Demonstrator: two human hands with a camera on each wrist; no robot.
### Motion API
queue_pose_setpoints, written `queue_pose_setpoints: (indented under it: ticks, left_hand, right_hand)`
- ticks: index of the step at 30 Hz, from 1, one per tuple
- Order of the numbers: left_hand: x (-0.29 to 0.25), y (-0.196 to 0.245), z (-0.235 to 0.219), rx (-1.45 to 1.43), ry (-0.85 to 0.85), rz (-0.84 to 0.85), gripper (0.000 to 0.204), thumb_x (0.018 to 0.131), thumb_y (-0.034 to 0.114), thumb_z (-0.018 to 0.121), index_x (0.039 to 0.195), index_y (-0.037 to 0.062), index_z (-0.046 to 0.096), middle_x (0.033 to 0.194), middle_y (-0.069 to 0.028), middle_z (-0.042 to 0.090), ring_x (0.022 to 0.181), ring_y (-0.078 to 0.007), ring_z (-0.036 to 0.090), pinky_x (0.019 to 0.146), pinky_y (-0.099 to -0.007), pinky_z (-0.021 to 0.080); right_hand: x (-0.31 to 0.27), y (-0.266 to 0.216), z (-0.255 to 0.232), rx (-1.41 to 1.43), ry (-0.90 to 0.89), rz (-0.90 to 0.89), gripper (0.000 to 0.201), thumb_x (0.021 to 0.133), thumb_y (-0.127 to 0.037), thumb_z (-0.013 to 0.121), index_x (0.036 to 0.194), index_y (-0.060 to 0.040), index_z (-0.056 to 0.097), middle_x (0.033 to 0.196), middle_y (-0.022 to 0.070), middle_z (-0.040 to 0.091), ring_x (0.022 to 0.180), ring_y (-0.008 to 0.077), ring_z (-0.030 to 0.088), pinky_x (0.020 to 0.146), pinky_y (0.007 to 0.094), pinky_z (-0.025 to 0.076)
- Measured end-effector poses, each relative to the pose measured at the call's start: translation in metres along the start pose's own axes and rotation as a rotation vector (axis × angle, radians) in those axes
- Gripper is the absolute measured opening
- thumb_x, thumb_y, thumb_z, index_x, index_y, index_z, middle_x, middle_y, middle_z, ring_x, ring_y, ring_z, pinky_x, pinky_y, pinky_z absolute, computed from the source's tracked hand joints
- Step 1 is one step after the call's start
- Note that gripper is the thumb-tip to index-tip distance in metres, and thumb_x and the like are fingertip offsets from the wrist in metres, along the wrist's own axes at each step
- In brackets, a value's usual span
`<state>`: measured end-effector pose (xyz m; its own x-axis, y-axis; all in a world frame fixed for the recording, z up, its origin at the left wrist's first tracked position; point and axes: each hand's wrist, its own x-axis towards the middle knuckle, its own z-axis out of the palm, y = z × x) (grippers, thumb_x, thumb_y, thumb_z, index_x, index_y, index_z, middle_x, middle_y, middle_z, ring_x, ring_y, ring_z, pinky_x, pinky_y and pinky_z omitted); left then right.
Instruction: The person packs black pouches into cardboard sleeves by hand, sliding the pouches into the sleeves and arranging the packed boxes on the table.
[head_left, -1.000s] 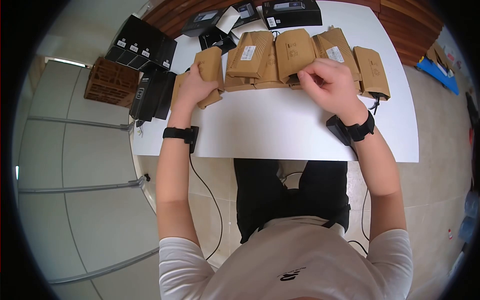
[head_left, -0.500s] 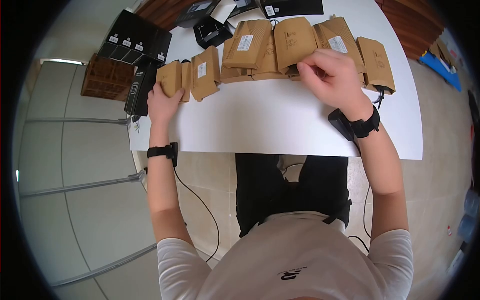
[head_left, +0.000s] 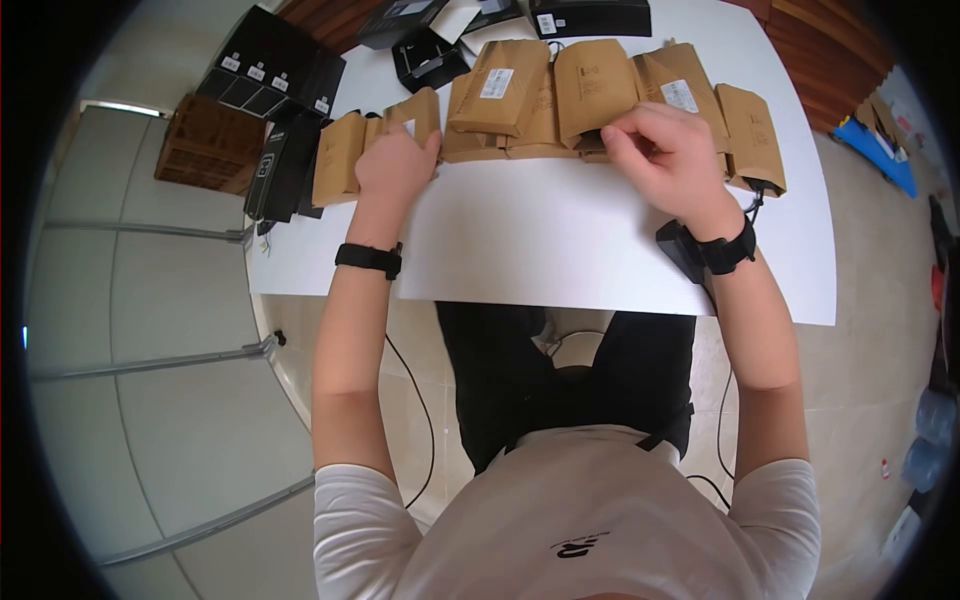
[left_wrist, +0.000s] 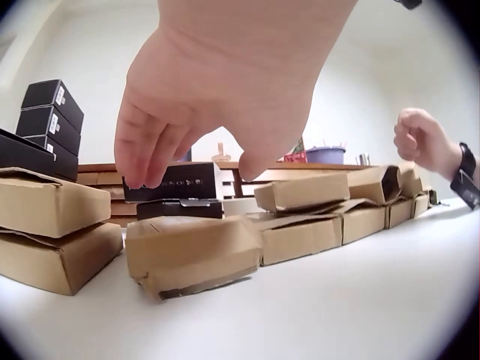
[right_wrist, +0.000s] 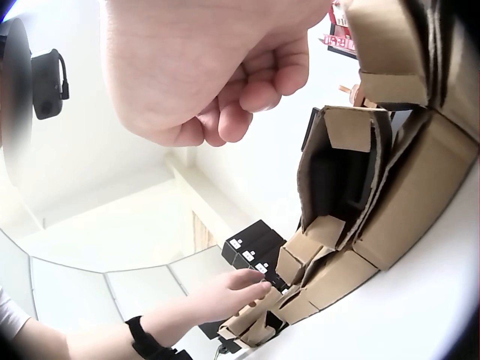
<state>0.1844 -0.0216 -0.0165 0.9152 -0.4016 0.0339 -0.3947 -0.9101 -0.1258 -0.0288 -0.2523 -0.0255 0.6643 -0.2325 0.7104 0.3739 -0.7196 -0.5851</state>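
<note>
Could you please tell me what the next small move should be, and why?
I would probably lower the left hand onto the brown carton beneath it. In the left wrist view, that hand hovers above the carton with its thumb spread and nothing held, so a grip seems within easy reach. The right hand is curled and also appears to hold nothing.

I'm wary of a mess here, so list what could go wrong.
The open-ended carton near the right hand might spill anything inside if knocked. The labelled carton stacked on others could slide if the left hand bumps it.
</note>
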Motion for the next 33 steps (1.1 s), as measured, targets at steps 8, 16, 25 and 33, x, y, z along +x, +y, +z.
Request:
queue_pose_setpoints:
  ticks: [8, 16, 25, 33]
  left_hand:
    - [0.011, -0.009, 0.014, -0.081, -0.124, -0.087, 0.084, 0.088, 0.056, 0.054, 0.144, -0.0037, 0.034, 0.119, -0.0243, 0.064, 0.112, -0.0376, 0.062, 0.094, -0.0425, 0.050]
    - [-0.033, -0.044, 0.008, -0.356, 0.111, 0.024, 0.089, 0.077, 0.043, 0.070, 0.142, -0.0059, 0.035, 0.131, -0.0308, 0.053, 0.120, -0.0395, 0.056, 0.099, -0.0395, 0.045]
    - [-0.123, -0.058, -0.022, -0.645, 0.090, 0.387, 0.093, 0.064, 0.005, 0.081, 0.144, 0.0039, 0.035, 0.135, -0.0175, 0.042, 0.126, -0.0347, 0.044, 0.106, -0.0401, 0.038]
    - [-0.128, -0.018, 0.007, -0.687, 0.038, 0.586, 0.095, 0.059, 0.006, 0.083, 0.143, 0.0054, 0.037, 0.138, -0.0162, 0.043, 0.129, -0.0346, 0.042, 0.109, -0.0411, 0.037]
  right_hand:
    - [0.001, 0.002, 0.001, -0.017, 0.008, -0.067, 0.014, 0.079, -0.011, 0.068, 0.067, -0.0051, 0.064, 0.057, 0.0049, 0.055, 0.050, 0.0207, 0.054, 0.049, 0.0304, 0.043]
    - [0.002, 0.003, 0.003, -0.034, -0.004, -0.083, 0.017, 0.079, -0.012, 0.068, 0.065, -0.0054, 0.061, 0.057, 0.0053, 0.054, 0.051, 0.0217, 0.055, 0.048, 0.0318, 0.043]
    - [-0.007, -0.001, 0.010, 0.251, -0.151, 0.215, 0.011, 0.083, -0.015, 0.070, 0.079, -0.0048, 0.068, 0.062, 0.0031, 0.059, 0.052, 0.0147, 0.053, 0.050, 0.0264, 0.043]
    - [-0.011, -0.002, 0.013, 0.451, -0.492, 0.262, 0.037, 0.082, -0.016, 0.072, 0.117, -0.0095, 0.067, 0.103, 0.0031, 0.064, 0.060, 0.0068, 0.054, 0.055, 0.0228, 0.044]
